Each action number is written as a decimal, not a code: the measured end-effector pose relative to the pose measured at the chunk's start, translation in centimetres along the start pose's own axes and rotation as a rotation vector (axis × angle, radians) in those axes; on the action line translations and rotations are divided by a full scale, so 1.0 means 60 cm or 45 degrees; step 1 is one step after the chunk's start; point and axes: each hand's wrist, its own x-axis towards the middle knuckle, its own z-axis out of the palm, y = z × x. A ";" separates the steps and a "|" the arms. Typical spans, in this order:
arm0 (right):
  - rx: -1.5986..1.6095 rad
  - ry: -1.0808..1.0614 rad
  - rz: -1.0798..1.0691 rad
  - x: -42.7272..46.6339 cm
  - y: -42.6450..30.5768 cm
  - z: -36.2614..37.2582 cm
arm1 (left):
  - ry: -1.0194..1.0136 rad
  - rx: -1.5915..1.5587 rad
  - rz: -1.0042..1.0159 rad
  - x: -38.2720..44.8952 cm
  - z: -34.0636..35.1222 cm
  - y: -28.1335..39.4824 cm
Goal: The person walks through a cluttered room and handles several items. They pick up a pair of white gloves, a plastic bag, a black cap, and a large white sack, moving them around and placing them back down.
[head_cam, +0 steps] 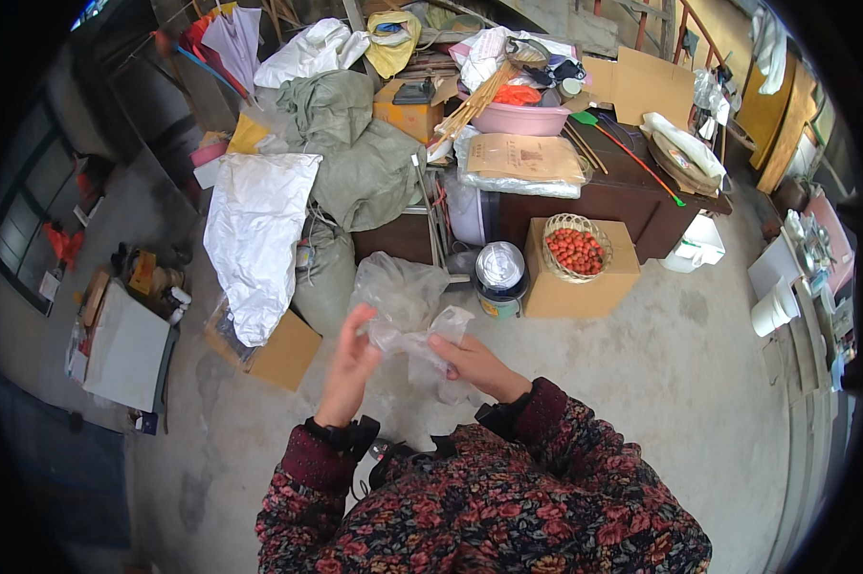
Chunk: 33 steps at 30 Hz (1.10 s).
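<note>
A thin, translucent plastic bag (421, 348) is stretched in front of my body at waist height. My right hand (478, 366) pinches its right side between thumb and fingers. My left hand (350, 364) is raised at the bag's left end, slightly blurred, with thumb and forefinger spread around the edge; whether it grips the film cannot be made out. Just beyond, a larger clear plastic bag (395, 283) lies bunched near the floor. To its right are a dark bucket with a foil-like silver top (500, 267) and a woven basket of small red fruits (576, 251).
The basket rests on a cardboard box (618, 290). Behind stands a dark wooden cabinet (622, 208) carrying a pink basin (521, 120) and flattened packaging. White sacking (259, 222) and grey-green sacks (363, 172) pile up at left, above another carton (288, 351). Concrete floor (654, 402) surrounds me.
</note>
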 end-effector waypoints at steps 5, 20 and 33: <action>-0.040 -0.081 0.013 0.003 -0.018 0.017 | -0.236 0.472 -0.128 -0.004 -0.030 0.003; 0.489 -0.039 -0.023 -0.010 -0.010 0.026 | -0.521 0.464 -0.329 -0.029 0.008 -0.038; -0.395 -0.262 -0.416 -0.039 -0.061 -0.017 | -0.695 0.314 -0.621 -0.022 -0.016 -0.023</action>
